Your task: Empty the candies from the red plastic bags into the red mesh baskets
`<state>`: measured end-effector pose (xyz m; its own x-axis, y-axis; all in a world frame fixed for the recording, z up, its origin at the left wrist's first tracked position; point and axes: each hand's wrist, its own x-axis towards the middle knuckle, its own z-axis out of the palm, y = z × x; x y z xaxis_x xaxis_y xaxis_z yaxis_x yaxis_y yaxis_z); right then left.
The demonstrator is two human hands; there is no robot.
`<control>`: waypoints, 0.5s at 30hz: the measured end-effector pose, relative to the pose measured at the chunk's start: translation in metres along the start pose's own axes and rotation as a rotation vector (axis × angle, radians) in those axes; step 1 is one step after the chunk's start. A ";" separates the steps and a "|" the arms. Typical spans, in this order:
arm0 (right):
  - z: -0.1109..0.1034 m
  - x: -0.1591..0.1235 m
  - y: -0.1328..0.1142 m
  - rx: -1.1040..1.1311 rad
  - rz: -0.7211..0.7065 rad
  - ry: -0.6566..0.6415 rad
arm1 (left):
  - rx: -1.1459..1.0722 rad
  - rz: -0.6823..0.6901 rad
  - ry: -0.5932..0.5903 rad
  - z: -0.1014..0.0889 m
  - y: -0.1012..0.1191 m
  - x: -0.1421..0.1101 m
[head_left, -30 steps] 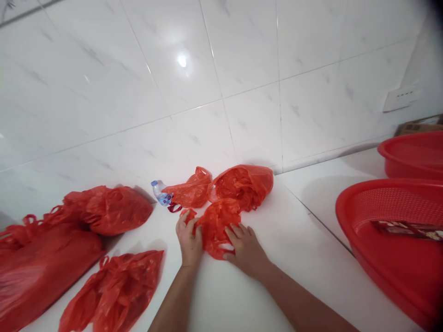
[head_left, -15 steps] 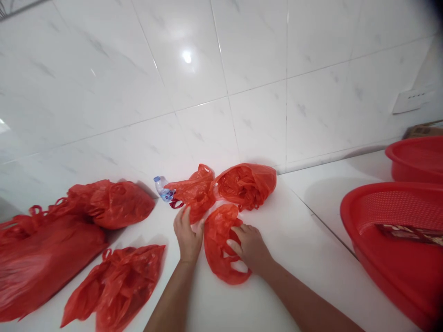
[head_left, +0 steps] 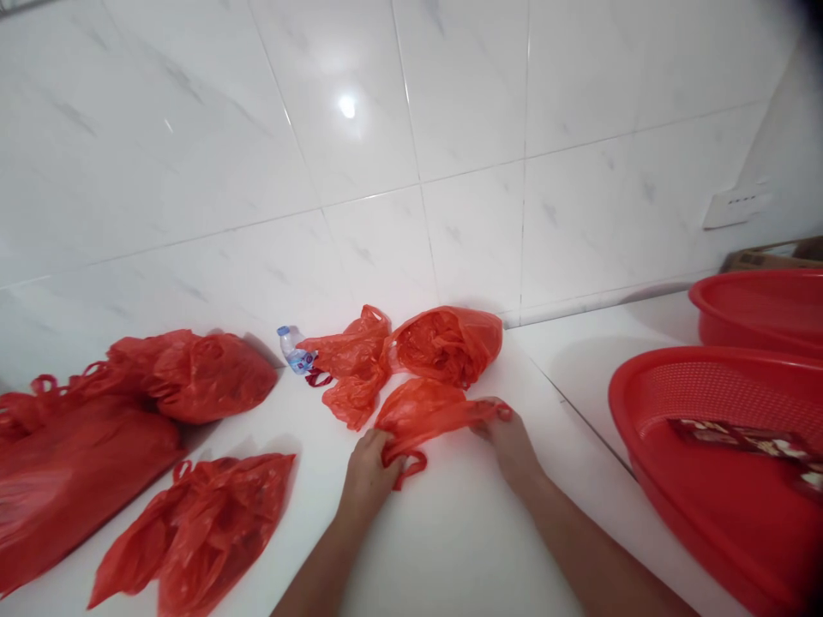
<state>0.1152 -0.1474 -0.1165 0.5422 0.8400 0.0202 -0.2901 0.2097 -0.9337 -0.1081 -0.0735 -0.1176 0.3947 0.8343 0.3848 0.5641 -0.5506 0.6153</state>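
Between my hands a thin red plastic bag is stretched out over the white table. My left hand pinches its near left side, with a handle loop sticking out past the fingers. On the other side, my right hand grips the bag's right end, partly covered by the film. Just behind lie a crumpled red plastic bag and a fuller red bag stuffed with more red film. A clear bottle with a blue cap leans at the left of these, partly covered.
Red bags, a large full one and a smaller one, lie on the left. A red plastic basket holding a dark printed packet stands on the right, another red basin behind it. A tiled wall borders the table.
My hands have taken hold of the front bag and pulled it out sideways. My right hand moved right; my left moved toward me, away from the crumpled bag behind.
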 end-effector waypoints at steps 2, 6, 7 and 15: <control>-0.009 0.005 -0.005 0.227 0.103 0.014 | -0.174 -0.057 0.009 -0.001 -0.002 0.002; -0.029 0.017 -0.011 0.371 0.131 0.143 | -0.376 -0.164 0.088 -0.004 -0.002 0.002; -0.034 0.020 -0.012 0.361 0.134 0.160 | -0.418 -0.194 0.122 -0.005 -0.002 0.001; -0.039 0.003 -0.043 0.015 0.228 -0.169 | -0.865 -0.486 0.355 -0.014 -0.007 0.007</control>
<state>0.1601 -0.1730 -0.0903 0.3227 0.9376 -0.1294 -0.4022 0.0121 -0.9155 -0.1200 -0.0635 -0.1096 -0.0495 0.9971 0.0581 -0.1603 -0.0654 0.9849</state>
